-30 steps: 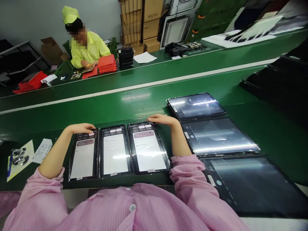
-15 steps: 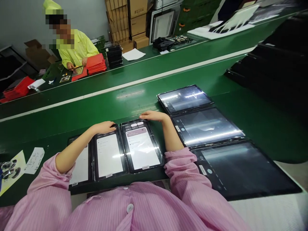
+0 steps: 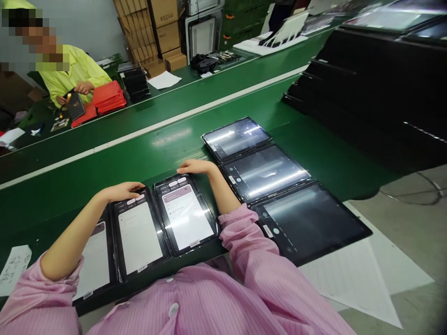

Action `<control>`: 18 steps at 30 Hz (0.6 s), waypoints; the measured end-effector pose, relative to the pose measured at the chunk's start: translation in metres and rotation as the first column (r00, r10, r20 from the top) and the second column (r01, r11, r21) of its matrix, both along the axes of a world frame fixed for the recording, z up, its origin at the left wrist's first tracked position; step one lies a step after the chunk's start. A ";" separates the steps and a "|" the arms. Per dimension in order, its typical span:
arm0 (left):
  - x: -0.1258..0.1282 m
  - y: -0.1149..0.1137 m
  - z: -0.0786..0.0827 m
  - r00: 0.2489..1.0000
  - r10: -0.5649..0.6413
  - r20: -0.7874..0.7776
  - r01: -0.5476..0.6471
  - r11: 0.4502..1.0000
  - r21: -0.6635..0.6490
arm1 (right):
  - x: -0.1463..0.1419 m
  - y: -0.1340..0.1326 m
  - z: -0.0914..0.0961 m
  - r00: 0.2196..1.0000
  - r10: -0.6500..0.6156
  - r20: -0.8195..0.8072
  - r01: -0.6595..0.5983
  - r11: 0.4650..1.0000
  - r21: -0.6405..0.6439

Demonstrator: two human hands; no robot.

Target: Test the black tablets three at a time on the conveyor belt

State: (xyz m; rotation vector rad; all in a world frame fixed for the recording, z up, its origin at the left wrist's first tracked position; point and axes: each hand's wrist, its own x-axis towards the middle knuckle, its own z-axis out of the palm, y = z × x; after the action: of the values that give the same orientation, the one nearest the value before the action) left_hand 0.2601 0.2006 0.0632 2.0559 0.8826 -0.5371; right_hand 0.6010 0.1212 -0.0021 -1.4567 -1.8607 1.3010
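Three tablets with bright white screens lie upright side by side in front of me. My left hand (image 3: 125, 191), fingers loosely extended, rests over the top edge of the middle tablet (image 3: 139, 239). Along the top edge of the right-hand tablet (image 3: 188, 216) lies my right hand (image 3: 195, 166), its fingers stretched out. Both lit screens show pill-shaped buttons and a panel below them. My left forearm covers part of the leftmost tablet (image 3: 96, 258). Neither hand lifts anything.
To the right lie three dark-screened tablets, the nearest (image 3: 314, 221) over paper sheets (image 3: 352, 270). A tall dark stack (image 3: 366, 79) stands at the far right. Across the green bench (image 3: 164, 111), a person in yellow (image 3: 77, 65) handles a dark flat item beside red sleeves (image 3: 108, 97).
My view has swung right, so the scene sits further left. My left hand has shifted left along the middle tablet's top, showing more buttons. The co-worker's dark item is now raised and tilted.
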 end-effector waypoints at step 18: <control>-0.051 0.008 -0.025 1.000 -0.022 0.008 0.018 0.953 0.303 | -0.012 -0.012 0.039 1.000 0.012 0.026 -0.015 0.991 0.129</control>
State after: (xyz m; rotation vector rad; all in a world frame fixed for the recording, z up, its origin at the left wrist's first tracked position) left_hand 0.2095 0.2082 0.0383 2.3438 0.9882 -0.4199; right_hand 0.5891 0.1092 0.0371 -1.4014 -1.9364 1.1496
